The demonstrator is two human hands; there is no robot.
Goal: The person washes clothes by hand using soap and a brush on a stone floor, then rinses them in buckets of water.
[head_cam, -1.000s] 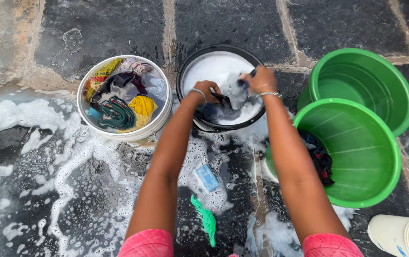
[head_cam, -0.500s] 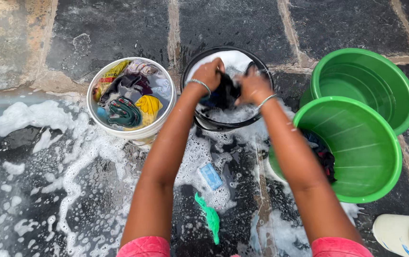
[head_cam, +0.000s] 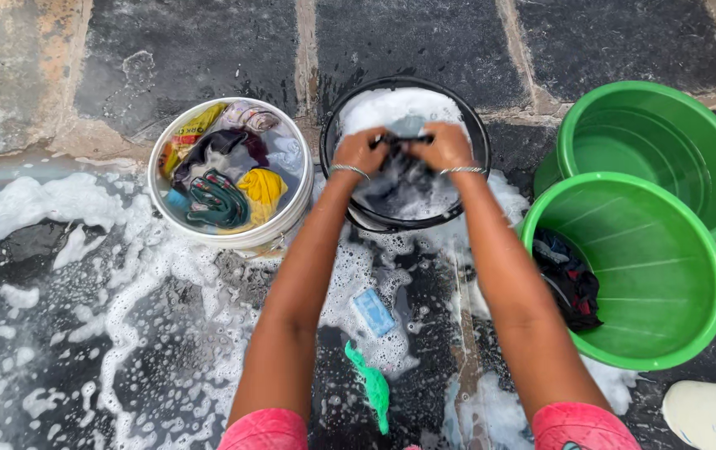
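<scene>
Hands first: I count two, my left hand [head_cam: 359,151] and my right hand [head_cam: 445,147], both fisted tight on one dark wet cloth [head_cam: 404,142], pulling it taut between them over the black round basin of foamy water [head_cam: 468,125]. One thin bangle on each wrist. Three more tubs around me: one white bucket [head_cam: 301,187] crammed with coloured clothes on my left, and two bright green plastic basins on my right, the far one [head_cam: 653,146] bare inside, the near one [head_cam: 649,275] tipped toward me with a dark bundle in it. On the sudsy stone floor [head_cam: 124,333] between my arms, one blue soap bar [head_cam: 374,311] and one green rag [head_cam: 373,385] lie near each other
</scene>
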